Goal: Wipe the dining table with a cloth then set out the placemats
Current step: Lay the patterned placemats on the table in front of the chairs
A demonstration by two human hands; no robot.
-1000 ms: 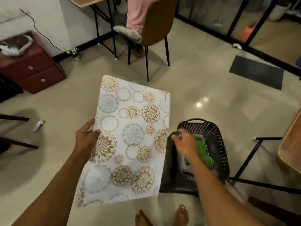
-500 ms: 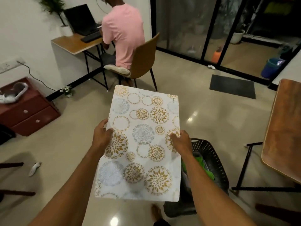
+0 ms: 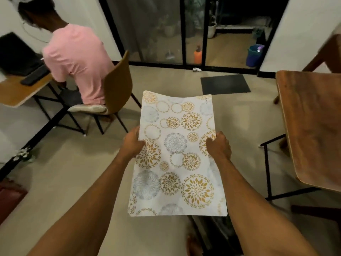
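As the right hand [image 3: 218, 145] joins the left hand [image 3: 132, 143], both grip the white gold-flowered placemat [image 3: 177, 157], seemingly ready for the brown wooden bench [image 3: 313, 126].

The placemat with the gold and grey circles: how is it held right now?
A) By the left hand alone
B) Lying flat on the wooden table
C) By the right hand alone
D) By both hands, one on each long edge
D: the left hand grips the placemat at its left edge and the right hand grips its right edge, in the air and apart from the wooden table.
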